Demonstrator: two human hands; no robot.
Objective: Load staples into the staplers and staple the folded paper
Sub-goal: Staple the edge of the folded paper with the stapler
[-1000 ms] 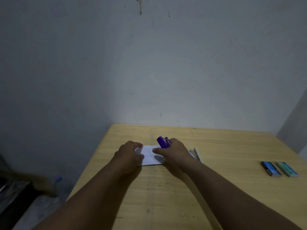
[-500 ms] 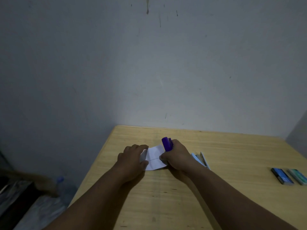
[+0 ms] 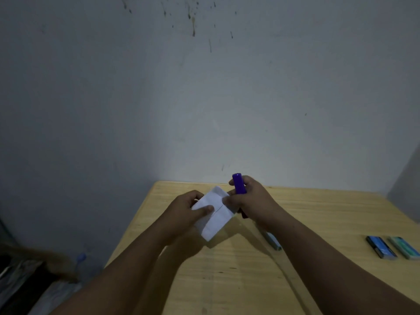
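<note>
The left hand (image 3: 184,210) is pinching one folded white paper (image 3: 214,212), lifted above the wooden table (image 3: 227,280); the right hand (image 3: 252,201) is clenching one purple stapler (image 3: 239,184) at the paper's right edge, thumb touching the sheet. One pale blue stapler (image 3: 272,242) is lying under the right forearm. Two staple boxes (image 3: 380,246) are lying side by side, well apart to the right

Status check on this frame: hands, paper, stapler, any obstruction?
Left hand grips folded paper, lifted off table. Right hand holds purple stapler at paper's edge. Nothing in the way.
</note>
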